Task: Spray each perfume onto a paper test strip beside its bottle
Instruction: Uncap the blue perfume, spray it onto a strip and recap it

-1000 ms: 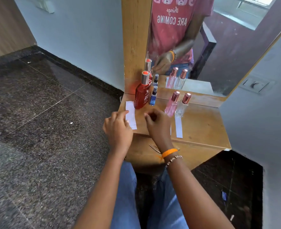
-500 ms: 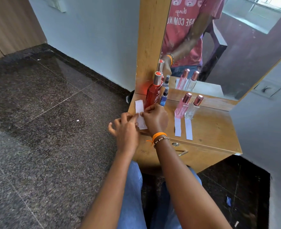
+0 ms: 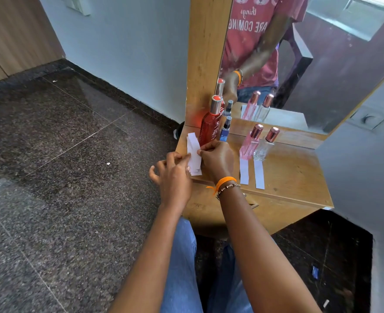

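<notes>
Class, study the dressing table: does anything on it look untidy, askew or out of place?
Yes. The stack of paper strips beside the red bottle is fanned unevenly, its ends staggered, while both hands pinch it. The two strips before the pink bottle and clear bottle lie neat.

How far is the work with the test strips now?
Done: a strip lies before the pink bottle, another strip before the clear bottle. In hand: both hands, left hand and right hand, pinch the stack of strips. Left: strips for the red bottle and blue bottle; no spraying visible.
</notes>
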`<action>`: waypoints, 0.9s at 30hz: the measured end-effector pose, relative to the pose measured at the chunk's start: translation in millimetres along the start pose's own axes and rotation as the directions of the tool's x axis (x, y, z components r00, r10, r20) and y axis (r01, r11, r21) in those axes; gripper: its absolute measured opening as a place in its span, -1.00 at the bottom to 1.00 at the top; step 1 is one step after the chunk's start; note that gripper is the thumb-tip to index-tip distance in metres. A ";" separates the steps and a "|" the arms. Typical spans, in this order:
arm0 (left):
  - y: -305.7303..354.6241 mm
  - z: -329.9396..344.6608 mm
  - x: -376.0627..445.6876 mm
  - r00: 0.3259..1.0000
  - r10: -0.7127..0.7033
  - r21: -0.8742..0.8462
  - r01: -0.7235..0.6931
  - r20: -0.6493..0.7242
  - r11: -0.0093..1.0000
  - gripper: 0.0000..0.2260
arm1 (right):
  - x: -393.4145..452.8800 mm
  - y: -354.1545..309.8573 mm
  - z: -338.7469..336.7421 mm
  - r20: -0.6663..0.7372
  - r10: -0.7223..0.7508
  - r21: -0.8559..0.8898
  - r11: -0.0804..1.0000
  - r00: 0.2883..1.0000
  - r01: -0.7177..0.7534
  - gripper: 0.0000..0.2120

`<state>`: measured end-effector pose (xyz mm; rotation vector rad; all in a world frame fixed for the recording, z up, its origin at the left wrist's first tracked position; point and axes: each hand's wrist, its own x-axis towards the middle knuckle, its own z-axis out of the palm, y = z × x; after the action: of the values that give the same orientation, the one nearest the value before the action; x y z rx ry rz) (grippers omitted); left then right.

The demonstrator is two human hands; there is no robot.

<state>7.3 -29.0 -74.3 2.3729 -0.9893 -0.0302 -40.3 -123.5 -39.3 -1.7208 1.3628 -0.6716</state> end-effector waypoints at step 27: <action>84.7 13.4 -35.0 0.962 0.235 -0.276 -0.190 0.139 0.942 -0.67 | -29.0 98.7 -122.4 -0.298 -0.162 -0.280 0.957 0.941 0.076 -0.90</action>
<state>-76.0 -60.6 -49.3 2.0382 -1.2384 -0.2696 -198.7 -136.6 -57.2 -1.9831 1.6398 -0.9007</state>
